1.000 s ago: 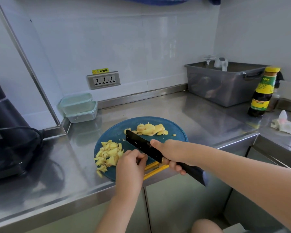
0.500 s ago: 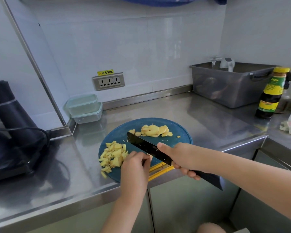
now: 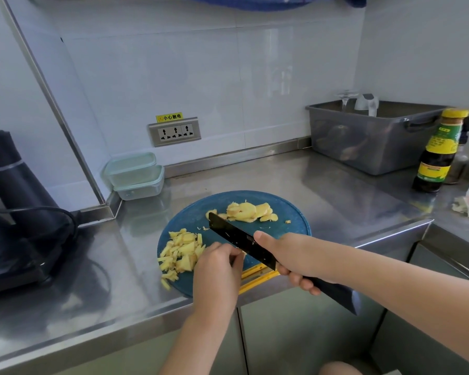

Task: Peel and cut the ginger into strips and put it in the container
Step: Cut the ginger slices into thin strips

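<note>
Slicing strips: my right hand (image 3: 290,255) clamps the knife (image 3: 241,239), left fingers (image 3: 229,254) pinch ginger; next, slices (image 3: 251,212) at twelve o'clock.

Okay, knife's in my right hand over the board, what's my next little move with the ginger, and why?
Probably bring the knife down for another cut beside the left hand, whose fingertips are curled against the blade. A pile of strips lies left on the board, but uncut slices wait behind, and the containers are closed.
</note>
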